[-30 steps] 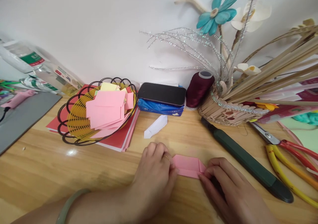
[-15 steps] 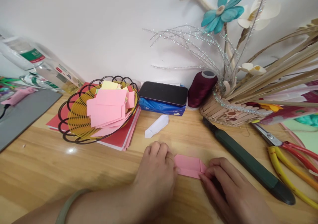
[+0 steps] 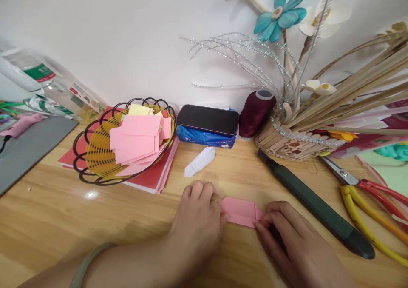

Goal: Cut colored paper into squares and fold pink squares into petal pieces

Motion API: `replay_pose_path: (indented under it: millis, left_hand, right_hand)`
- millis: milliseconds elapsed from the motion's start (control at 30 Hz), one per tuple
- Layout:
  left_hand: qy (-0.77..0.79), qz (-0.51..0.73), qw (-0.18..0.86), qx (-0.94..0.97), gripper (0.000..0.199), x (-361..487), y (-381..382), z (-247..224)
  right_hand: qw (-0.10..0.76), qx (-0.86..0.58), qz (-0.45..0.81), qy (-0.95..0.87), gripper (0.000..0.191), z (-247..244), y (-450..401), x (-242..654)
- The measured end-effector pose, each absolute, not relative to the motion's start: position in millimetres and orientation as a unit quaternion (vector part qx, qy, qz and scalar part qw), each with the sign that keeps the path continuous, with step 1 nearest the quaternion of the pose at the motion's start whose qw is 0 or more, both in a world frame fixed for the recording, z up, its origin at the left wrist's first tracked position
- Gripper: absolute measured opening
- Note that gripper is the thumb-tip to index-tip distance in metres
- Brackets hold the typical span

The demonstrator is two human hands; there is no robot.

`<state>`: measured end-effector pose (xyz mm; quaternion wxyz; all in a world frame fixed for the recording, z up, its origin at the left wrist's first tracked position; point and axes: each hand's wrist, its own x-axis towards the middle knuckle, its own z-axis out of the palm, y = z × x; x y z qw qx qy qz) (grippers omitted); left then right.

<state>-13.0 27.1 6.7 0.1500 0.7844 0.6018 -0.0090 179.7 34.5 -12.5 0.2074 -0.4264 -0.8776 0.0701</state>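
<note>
A small folded piece of pink paper (image 3: 240,211) lies on the wooden table between my two hands, its corners turned in at both ends. My left hand (image 3: 200,215) is closed at the paper's left end, thumb on its edge and the other fingers curled. At the other end, my right hand (image 3: 293,237) pinches the folded right corner between thumb and fingertips. Just beyond my left hand rests a folded white paper strip (image 3: 199,162), touched by neither hand.
A yellow woven basket (image 3: 95,152) of pink and yellow paper slips sits on red paper sheets (image 3: 148,181). Behind are a phone (image 3: 208,119) on a blue packet and a maroon thread cone (image 3: 256,113). To the right lie a dark green tool (image 3: 315,203) and red-handled scissors (image 3: 347,175).
The whole view has shifted slightly, so things appear a little further left. Both hands keep their hold on the pink paper, whose folds look the same.
</note>
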Motion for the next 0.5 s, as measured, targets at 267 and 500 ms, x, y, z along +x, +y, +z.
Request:
replay_pose_path:
  millis: [267, 500]
  left_hand:
    - [0.598, -0.024, 0.156, 0.786, 0.022, -13.5, 28.5, 7.9]
    - [0.596, -0.026, 0.164, 0.785, 0.022, -13.2, 29.8, 12.0]
  right_hand:
    - [0.206, -0.436, 0.069, -0.873, 0.020, -10.6, 35.9, 176.9]
    - [0.199, -0.435, 0.077, -0.875, 0.018, -10.2, 33.9, 177.7]
